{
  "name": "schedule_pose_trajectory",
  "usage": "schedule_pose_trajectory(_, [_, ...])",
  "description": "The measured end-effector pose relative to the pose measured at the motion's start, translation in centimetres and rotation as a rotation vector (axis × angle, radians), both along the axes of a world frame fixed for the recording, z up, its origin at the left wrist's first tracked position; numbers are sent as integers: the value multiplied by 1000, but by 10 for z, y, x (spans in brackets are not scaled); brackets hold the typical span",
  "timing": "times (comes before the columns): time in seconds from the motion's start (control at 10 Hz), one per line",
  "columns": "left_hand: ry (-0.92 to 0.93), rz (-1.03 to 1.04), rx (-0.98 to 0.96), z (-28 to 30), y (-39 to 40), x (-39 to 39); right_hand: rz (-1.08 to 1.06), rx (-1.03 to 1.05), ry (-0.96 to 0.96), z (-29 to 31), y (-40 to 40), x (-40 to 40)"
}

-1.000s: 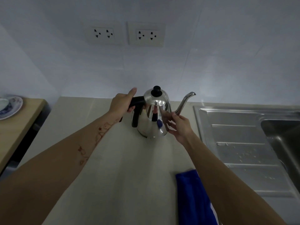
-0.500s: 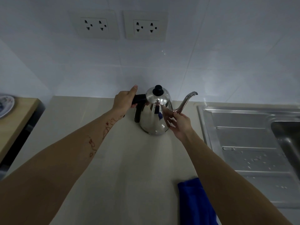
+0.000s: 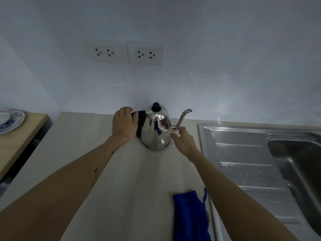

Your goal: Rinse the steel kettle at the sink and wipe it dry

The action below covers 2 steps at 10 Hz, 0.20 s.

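Note:
The steel kettle (image 3: 156,131) stands upright on the beige counter (image 3: 132,180) near the back wall, with a black lid knob, a black handle on its left and a thin curved spout pointing right. My left hand (image 3: 123,125) is wrapped over the black handle. My right hand (image 3: 184,140) has its fingers apart at the kettle's right side, fingertips at the base of the spout. A blue cloth (image 3: 190,216) lies on the counter near the front, under my right forearm. The steel sink (image 3: 295,159) with its ribbed drainboard (image 3: 243,157) is at the right.
Two wall sockets (image 3: 126,53) sit on the tiled wall above the kettle. A wooden surface (image 3: 19,136) at the left carries a blue-and-white plate (image 3: 13,121). A dark gap separates it from the counter. Water drops lie on the drainboard.
The view has tilted up and pulled back. My left hand has closed further over the handle. My right hand has slid from the kettle's body to the base of the spout.

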State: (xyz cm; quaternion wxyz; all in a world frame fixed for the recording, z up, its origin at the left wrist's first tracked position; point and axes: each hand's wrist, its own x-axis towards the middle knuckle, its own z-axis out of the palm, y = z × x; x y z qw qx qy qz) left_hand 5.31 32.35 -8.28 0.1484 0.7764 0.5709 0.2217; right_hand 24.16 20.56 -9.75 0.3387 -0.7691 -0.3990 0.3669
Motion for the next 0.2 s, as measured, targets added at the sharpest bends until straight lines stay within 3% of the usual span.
schedule_pose_trajectory(0.2, [296,-121,-3,29,-50,0,240,-3,-427,42,-24,10])
